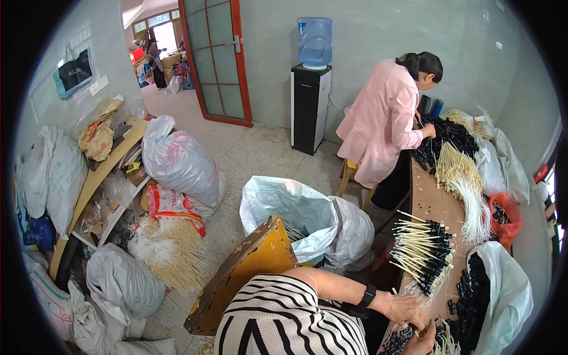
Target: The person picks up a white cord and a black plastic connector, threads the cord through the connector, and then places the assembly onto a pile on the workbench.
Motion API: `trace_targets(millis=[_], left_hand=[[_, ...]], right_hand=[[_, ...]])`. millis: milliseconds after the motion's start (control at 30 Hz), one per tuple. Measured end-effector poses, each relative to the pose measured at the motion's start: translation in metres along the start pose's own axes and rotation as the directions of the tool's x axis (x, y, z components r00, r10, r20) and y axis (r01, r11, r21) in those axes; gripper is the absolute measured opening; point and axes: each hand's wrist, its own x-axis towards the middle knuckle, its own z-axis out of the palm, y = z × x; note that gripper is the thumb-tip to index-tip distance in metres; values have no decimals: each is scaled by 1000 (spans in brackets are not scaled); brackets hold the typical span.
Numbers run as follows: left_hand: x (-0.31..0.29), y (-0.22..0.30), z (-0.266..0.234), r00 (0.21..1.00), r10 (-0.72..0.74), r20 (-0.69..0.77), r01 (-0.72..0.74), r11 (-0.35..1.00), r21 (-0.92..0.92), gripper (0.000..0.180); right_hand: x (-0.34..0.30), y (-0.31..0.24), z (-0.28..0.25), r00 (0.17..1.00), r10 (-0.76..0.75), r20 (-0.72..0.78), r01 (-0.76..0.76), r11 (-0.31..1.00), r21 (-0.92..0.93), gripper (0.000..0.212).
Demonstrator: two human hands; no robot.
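Observation:
At the near end of a brown worktable (435, 201) my two hands are close together. My left hand (404, 309), with a black watch (361, 300) on its wrist, has bent fingers closed on something too small to make out. Just below it, my right hand (421, 342) is closed too; what it holds is hidden. Beyond them lies a stack of pale sticks with black ends (421, 251). To the right, black plastic pieces (473, 299) spill from a white woven sack (507, 296). More pale strands (447, 343) lie by my right hand.
Across the table a person in pink (381, 121) handles black pieces beside pale bundles (458, 168). An open white sack (290, 216) and a worn yellow wooden board (245, 272) stand left of me. Filled sacks (180, 160), a stick bundle (171, 251) and a water dispenser (309, 106) are farther off.

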Motion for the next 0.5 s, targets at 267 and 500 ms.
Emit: trace_targets(millis=[267, 500], left_hand=[[-7, -23, 14, 993, -41, -108, 57, 987, 152, 25], [-19, -52, 26, 995, -93, -18, 94, 995, 32, 30]], right_hand=[[9, -14, -10, 879, 281, 386, -411, 857, 311, 34], [17, -15, -20, 832, 232, 505, -508, 686, 521, 41]])
